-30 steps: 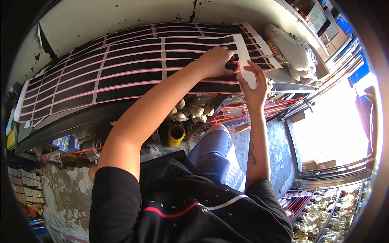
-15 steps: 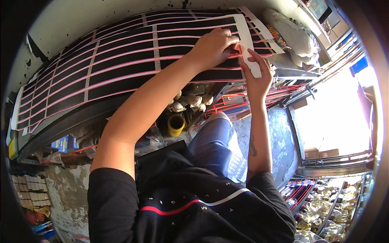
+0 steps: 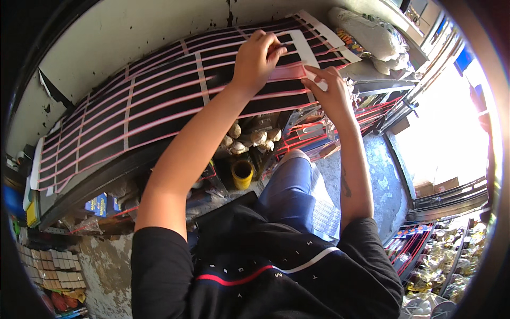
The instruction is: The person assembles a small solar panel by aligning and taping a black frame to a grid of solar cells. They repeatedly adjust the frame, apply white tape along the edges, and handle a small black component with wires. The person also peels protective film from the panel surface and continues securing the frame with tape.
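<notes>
A large black sheet (image 3: 164, 101) with pinkish lines and pale cross bands lies on the bench, its right end bordered by a white margin (image 3: 305, 49). My left hand (image 3: 257, 59) is raised over the sheet, fingers pinched on a small dark piece, apparently the end of a black strip; most of it is hidden. To the right of that hand, a smooth pink band (image 3: 288, 72) shows among the black rows. My right hand (image 3: 330, 89) has its thumb and forefinger closed on the sheet's right edge, at the end of the pink band.
Another lined sheet (image 3: 326, 33) lies underneath and behind. A plastic-wrapped bundle (image 3: 366, 34) sits at the bench's right end. Below the bench are wrapped rolls (image 3: 260, 137), a yellow tube (image 3: 242, 174) and blue boxes (image 3: 97, 204). A pale wall (image 3: 159, 26) rises behind the bench.
My left hand has moved left and up, away from the sheet's right edge. A wider pink band now shows between my hands. My right hand stays near the edge.
</notes>
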Action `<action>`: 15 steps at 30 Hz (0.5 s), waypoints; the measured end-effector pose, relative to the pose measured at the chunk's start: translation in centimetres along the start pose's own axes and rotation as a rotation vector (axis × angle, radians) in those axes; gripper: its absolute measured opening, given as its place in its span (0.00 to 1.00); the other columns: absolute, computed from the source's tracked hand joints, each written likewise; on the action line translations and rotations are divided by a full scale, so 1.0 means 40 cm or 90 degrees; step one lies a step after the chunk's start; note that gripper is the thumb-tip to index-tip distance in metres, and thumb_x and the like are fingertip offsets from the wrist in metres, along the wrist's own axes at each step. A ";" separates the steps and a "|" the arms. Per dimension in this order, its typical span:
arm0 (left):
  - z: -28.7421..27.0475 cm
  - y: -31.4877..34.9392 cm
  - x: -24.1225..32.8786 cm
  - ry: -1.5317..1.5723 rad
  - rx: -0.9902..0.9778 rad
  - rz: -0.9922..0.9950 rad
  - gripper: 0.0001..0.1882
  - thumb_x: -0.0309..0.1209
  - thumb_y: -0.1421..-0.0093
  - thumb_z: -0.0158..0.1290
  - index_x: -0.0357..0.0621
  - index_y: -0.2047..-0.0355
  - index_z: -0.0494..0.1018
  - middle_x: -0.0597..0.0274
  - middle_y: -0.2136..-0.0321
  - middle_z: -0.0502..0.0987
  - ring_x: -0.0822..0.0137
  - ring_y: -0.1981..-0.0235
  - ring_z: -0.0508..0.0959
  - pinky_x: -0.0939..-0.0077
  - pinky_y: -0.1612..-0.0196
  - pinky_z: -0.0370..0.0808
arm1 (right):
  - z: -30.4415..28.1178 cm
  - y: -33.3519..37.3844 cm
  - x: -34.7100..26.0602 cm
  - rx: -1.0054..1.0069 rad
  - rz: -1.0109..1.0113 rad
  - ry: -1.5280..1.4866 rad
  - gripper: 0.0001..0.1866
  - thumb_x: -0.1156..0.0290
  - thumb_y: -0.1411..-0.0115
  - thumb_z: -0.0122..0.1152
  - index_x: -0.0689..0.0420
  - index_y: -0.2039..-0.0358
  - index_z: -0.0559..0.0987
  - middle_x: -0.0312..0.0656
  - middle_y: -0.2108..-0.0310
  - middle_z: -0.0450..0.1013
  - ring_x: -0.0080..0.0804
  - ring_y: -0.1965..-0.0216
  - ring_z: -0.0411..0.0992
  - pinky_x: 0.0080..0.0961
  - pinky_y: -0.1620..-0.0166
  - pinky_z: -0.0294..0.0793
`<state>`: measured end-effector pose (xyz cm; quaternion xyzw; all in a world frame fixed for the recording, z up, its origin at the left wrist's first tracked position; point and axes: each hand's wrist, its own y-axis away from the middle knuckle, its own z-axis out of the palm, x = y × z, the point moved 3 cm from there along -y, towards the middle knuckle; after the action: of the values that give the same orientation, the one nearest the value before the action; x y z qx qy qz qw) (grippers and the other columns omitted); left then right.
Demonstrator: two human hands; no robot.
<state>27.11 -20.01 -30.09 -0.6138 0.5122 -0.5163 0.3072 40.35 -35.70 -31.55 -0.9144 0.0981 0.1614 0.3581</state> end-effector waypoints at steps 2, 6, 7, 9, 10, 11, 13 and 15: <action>0.006 -0.001 0.012 0.077 -0.031 0.032 0.11 0.30 0.46 0.64 0.37 0.70 0.74 0.58 0.75 0.71 0.64 0.75 0.73 0.71 0.69 0.70 | 0.005 -0.011 0.003 -0.039 0.027 0.062 0.19 0.60 0.45 0.68 0.50 0.53 0.83 0.44 0.68 0.72 0.42 0.64 0.74 0.38 0.57 0.72; 0.016 -0.016 0.018 0.048 -0.048 -0.043 0.22 0.35 0.51 0.69 0.40 0.59 0.75 0.59 0.61 0.74 0.64 0.61 0.74 0.72 0.60 0.73 | 0.016 -0.030 0.001 -0.037 0.023 0.055 0.14 0.58 0.45 0.66 0.52 0.63 0.85 0.44 0.67 0.73 0.44 0.66 0.74 0.39 0.59 0.72; 0.003 -0.024 0.030 0.001 -0.013 0.057 0.39 0.44 0.51 0.69 0.42 0.43 0.66 0.50 0.47 0.67 0.54 0.45 0.66 0.61 0.47 0.69 | 0.020 -0.031 0.006 -0.043 0.035 0.039 0.13 0.58 0.45 0.66 0.52 0.64 0.86 0.43 0.67 0.73 0.43 0.66 0.74 0.38 0.59 0.72; -0.040 -0.032 0.022 -0.072 0.004 0.021 0.48 0.55 0.48 0.64 0.44 0.36 0.54 0.41 0.40 0.58 0.44 0.37 0.55 0.47 0.37 0.58 | 0.021 -0.038 0.016 -0.002 0.009 0.010 0.10 0.61 0.46 0.67 0.53 0.69 0.85 0.41 0.67 0.73 0.42 0.61 0.72 0.38 0.55 0.70; -0.087 -0.041 0.006 -0.153 -0.002 0.016 0.48 0.63 0.44 0.56 0.45 0.35 0.53 0.37 0.38 0.52 0.40 0.35 0.53 0.41 0.35 0.49 | 0.023 -0.035 0.022 0.031 -0.011 0.013 0.09 0.62 0.46 0.67 0.53 0.69 0.85 0.40 0.67 0.73 0.42 0.60 0.71 0.38 0.54 0.69; -0.152 -0.031 -0.023 -0.201 -0.068 -0.059 0.46 0.65 0.43 0.52 0.50 0.34 0.53 0.38 0.36 0.51 0.41 0.33 0.51 0.37 0.36 0.49 | 0.027 -0.031 0.028 0.063 -0.026 0.011 0.08 0.63 0.46 0.68 0.53 0.69 0.85 0.40 0.67 0.73 0.42 0.58 0.70 0.39 0.53 0.68; -0.309 0.007 -0.071 -0.392 -0.147 -0.105 0.42 0.66 0.41 0.49 0.63 0.33 0.55 0.46 0.30 0.45 0.43 0.30 0.48 0.24 0.37 0.37 | 0.037 -0.030 0.052 0.110 -0.013 -0.051 0.07 0.66 0.47 0.68 0.55 0.69 0.84 0.39 0.65 0.73 0.40 0.55 0.69 0.37 0.51 0.68; -0.448 0.075 -0.152 -0.633 -0.413 -0.334 0.44 0.72 0.42 0.38 0.70 0.30 0.51 0.58 0.27 0.41 0.45 0.28 0.42 0.25 0.36 0.33 | 0.051 -0.031 0.074 0.164 -0.022 -0.143 0.07 0.68 0.46 0.68 0.56 0.70 0.84 0.40 0.65 0.74 0.38 0.56 0.70 0.35 0.51 0.68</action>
<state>9.55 -12.42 -29.76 -0.9459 0.2718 -0.0476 0.1707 43.02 -33.59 -33.24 -0.8385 0.0614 0.2426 0.4840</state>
